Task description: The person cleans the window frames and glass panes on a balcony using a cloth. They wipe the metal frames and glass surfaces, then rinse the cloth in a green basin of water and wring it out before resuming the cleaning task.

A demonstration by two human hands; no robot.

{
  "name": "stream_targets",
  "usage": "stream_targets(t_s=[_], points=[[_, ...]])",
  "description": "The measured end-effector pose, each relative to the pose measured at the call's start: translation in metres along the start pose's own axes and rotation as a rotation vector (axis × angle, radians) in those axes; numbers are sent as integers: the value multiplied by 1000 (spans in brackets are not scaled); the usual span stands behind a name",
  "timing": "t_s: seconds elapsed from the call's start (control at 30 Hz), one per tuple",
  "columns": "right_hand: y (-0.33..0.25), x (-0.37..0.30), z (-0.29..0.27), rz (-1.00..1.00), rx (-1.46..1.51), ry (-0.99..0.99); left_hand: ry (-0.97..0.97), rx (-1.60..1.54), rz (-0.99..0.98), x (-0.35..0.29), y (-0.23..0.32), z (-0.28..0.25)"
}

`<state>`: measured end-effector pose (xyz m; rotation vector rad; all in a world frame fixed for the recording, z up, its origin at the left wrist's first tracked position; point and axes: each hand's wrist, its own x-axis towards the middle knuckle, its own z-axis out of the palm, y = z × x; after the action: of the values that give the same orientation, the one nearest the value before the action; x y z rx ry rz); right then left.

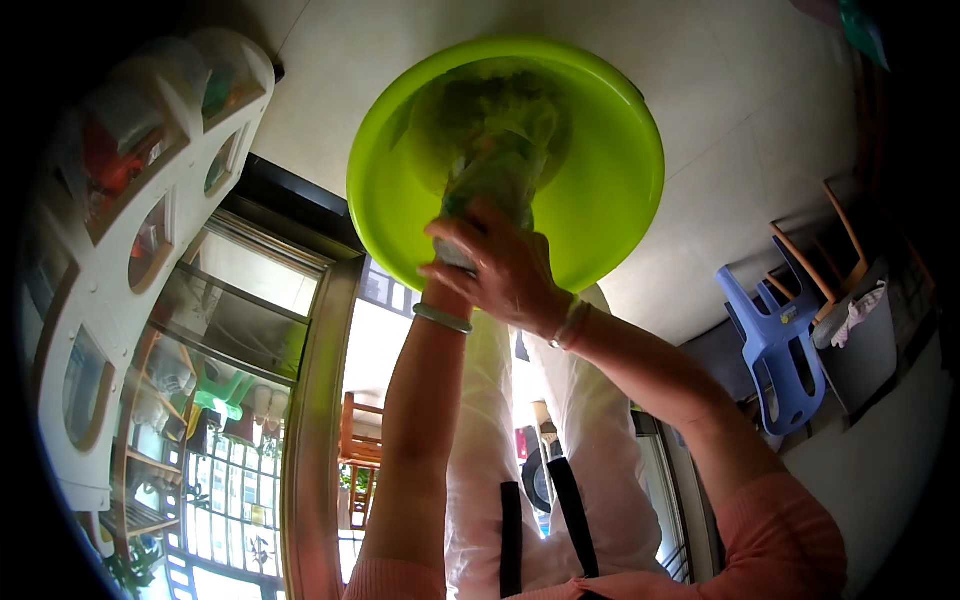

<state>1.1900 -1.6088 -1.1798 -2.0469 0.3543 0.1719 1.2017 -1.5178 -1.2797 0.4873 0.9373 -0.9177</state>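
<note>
A long see-through thing with dark greenish patches point(495, 180), perhaps a bag or a jar, slants down into a bright green basin point(625, 190). My right hand point(505, 275) closes around its near end, fingers reaching across to the left. My left hand point(445, 290) is at the same end, largely covered by the right one, so its fingers cannot be made out. Inside the basin, at the far end of the see-through thing, lies a blurred dark mass in what looks like water. A pale bangle is on my left wrist and a bracelet on my right.
The basin stands on a pale tiled floor point(720, 60). At left is a white plastic rack point(120, 230) with bags and red items in it, beside a glass sliding door point(240, 430). To the right stand a blue plastic chair point(775, 345) and a wooden-legged chair point(840, 250).
</note>
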Motion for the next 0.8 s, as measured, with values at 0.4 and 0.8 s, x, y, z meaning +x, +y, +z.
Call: stream_targets(t_s=[0.4,0.8], points=[[175,48,10,-83,-537,-184,592,556,306,14,-8,40],[271,55,86,480,-259,-97,354,652,338,33,8,4]])
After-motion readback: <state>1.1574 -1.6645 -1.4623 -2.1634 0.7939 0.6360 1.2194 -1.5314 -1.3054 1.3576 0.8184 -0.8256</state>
